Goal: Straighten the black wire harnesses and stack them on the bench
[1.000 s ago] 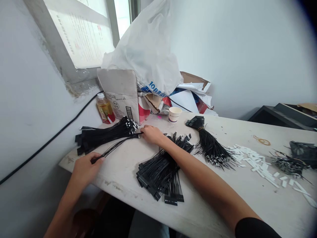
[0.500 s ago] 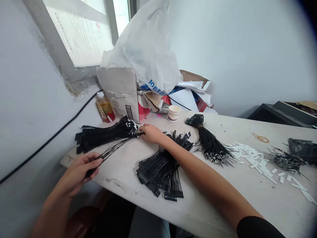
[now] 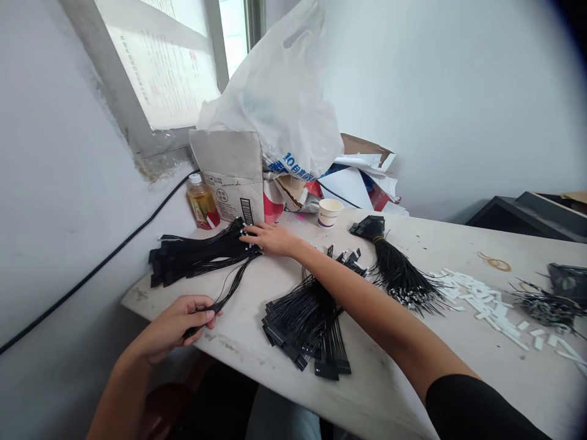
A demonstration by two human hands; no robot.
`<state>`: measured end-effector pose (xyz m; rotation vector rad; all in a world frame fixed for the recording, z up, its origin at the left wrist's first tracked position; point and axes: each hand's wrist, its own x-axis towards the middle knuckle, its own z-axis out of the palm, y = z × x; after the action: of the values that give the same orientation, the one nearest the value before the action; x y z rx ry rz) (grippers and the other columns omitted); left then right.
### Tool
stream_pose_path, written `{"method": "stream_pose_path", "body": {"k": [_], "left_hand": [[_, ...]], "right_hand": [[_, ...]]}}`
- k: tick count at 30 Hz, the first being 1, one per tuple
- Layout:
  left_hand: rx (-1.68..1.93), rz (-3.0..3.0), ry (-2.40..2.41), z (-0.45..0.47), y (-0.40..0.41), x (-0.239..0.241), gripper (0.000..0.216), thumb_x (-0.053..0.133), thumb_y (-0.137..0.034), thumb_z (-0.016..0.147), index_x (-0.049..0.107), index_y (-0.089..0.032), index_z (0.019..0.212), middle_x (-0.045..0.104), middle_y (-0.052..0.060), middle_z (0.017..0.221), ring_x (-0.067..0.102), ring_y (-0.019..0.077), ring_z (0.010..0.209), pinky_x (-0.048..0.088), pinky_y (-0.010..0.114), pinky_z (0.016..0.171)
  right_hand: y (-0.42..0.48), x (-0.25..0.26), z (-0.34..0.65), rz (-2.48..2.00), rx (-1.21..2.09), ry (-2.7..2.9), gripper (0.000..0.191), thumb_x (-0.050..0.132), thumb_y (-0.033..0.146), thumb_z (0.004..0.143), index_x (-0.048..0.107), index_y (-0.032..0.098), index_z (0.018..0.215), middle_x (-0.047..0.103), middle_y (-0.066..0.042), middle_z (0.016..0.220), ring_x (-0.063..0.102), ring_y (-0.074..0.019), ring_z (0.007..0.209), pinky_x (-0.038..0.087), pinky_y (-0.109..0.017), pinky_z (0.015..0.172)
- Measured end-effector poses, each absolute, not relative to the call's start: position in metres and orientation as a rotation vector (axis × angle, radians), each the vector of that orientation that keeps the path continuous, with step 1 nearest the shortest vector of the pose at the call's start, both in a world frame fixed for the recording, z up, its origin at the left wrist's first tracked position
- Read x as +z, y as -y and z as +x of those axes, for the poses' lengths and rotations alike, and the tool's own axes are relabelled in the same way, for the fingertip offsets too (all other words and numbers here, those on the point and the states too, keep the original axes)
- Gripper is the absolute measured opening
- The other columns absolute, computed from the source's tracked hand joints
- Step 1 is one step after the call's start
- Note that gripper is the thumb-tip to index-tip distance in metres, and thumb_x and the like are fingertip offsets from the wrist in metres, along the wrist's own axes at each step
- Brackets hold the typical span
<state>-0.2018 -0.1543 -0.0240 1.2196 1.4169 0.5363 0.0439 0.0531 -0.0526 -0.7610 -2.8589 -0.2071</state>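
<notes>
My left hand [image 3: 190,321] is closed around one end of a thin bundle of black cables [image 3: 232,287] at the table's front edge. That bundle runs up to my right hand [image 3: 271,238], which grips around its far end, beside the white-tipped ends of a pile of black cables [image 3: 197,250]. Fingers of the right hand lie over those tips, and the thumb is mostly hidden. Below the right forearm lies a second fanned pile of black cables [image 3: 302,321] with flat black connectors toward the front edge.
Behind the hands stand a drink bottle [image 3: 202,201], a cardboard box [image 3: 229,171] with a plastic bag [image 3: 279,104], and a paper cup [image 3: 329,212]. Rightward lie a tied cable bundle [image 3: 398,263], white strips [image 3: 481,302], rubber bands [image 3: 494,263] and another dark cable bundle [image 3: 545,305].
My left hand has moved slightly right and down, and the bundle hangs more bent. My right hand has shifted left over the white tips of the pile. The view has turned a little.
</notes>
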Motion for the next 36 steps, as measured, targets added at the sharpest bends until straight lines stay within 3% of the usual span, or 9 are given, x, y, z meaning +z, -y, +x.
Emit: {"method": "stream_pose_path", "body": {"k": [5, 8, 13, 19, 23, 27, 32, 36], "left_hand": [[0.548, 1.221, -1.396, -0.198, 0.153, -0.029, 0.038, 0.075, -0.05, 0.077, 0.066, -0.014, 0.076, 0.065, 0.001, 0.074, 0.036, 0.0038, 0.042, 0.021, 0.025, 0.05], [0.646, 1.2, -1.526, -0.19, 0.152, -0.029, 0.035, 0.079, -0.044, 0.069, 0.068, -0.015, 0.084, 0.064, -0.001, 0.068, 0.036, 0.0051, 0.04, 0.023, 0.024, 0.048], [1.028, 1.11, -1.58, -0.192, 0.155, -0.023, 0.037, 0.081, -0.039, 0.065, 0.071, -0.016, 0.092, 0.063, -0.001, 0.065, 0.038, 0.0063, 0.041, 0.026, 0.024, 0.045], [0.957, 1.019, -1.329, -0.21, 0.152, -0.027, 0.028, 0.084, -0.036, 0.067, 0.073, -0.015, 0.08, 0.056, -0.003, 0.056, 0.026, 0.0, 0.035, 0.016, 0.021, 0.042], [1.139, 0.944, -1.426, -0.212, 0.146, -0.032, 0.023, 0.084, -0.029, 0.059, 0.071, -0.016, 0.073, 0.058, -0.003, 0.055, 0.029, 0.0003, 0.035, 0.019, 0.019, 0.042], [0.953, 1.141, -1.549, -0.206, 0.151, -0.027, 0.022, 0.084, -0.03, 0.06, 0.078, -0.015, 0.076, 0.058, -0.002, 0.049, 0.04, 0.0066, 0.037, 0.029, 0.023, 0.043], [1.175, 1.187, -1.692, -0.207, 0.154, -0.025, 0.027, 0.08, -0.033, 0.061, 0.084, -0.018, 0.084, 0.06, -0.002, 0.053, 0.042, 0.0081, 0.041, 0.032, 0.023, 0.044], [0.639, 1.274, -1.42, -0.208, 0.155, -0.031, 0.024, 0.081, -0.033, 0.063, 0.085, -0.018, 0.081, 0.065, 0.003, 0.054, 0.047, 0.0111, 0.041, 0.033, 0.025, 0.045]], "right_hand": [[-0.064, -0.063, 0.05, -0.7, -0.098, 2.854, 0.058, 0.043, 0.011, 0.101, 0.048, 0.026, 0.157, 0.044, -0.01, 0.165, 0.051, -0.0297, 0.135, 0.048, -0.044, 0.105], [-0.068, -0.062, 0.051, -0.714, 0.001, 2.832, 0.056, 0.041, 0.012, 0.102, 0.05, 0.022, 0.156, 0.048, -0.014, 0.162, 0.054, -0.0306, 0.133, 0.048, -0.045, 0.106], [-0.08, -0.053, 0.046, -0.747, 0.15, 2.773, 0.052, 0.043, 0.008, 0.1, 0.058, 0.016, 0.149, 0.066, -0.017, 0.142, 0.061, -0.0271, 0.127, 0.046, -0.04, 0.106], [-0.099, -0.047, 0.042, -0.746, 0.437, 2.673, 0.036, 0.062, 0.015, 0.095, 0.076, 0.02, 0.127, 0.078, -0.009, 0.119, 0.071, -0.0179, 0.101, 0.049, -0.026, 0.089], [-0.102, -0.041, 0.049, -0.802, 0.557, 2.569, 0.025, 0.062, 0.019, 0.093, 0.082, 0.015, 0.108, 0.079, -0.005, 0.093, 0.068, -0.0142, 0.082, 0.046, -0.022, 0.077], [-0.098, -0.043, 0.051, -0.887, 0.613, 2.495, 0.024, 0.058, 0.019, 0.093, 0.08, 0.011, 0.096, 0.073, -0.002, 0.074, 0.064, -0.0136, 0.073, 0.044, -0.022, 0.072], [-0.091, -0.044, 0.044, -0.952, 0.666, 2.471, 0.024, 0.068, 0.01, 0.083, 0.078, 0.015, 0.104, 0.078, -0.005, 0.098, 0.067, -0.0156, 0.089, 0.046, -0.025, 0.085], [-0.083, -0.045, 0.037, -1.081, 0.663, 2.352, 0.035, 0.068, 0.011, 0.083, 0.072, 0.015, 0.118, 0.077, -0.009, 0.114, 0.068, -0.0201, 0.103, 0.048, -0.029, 0.092]]}}
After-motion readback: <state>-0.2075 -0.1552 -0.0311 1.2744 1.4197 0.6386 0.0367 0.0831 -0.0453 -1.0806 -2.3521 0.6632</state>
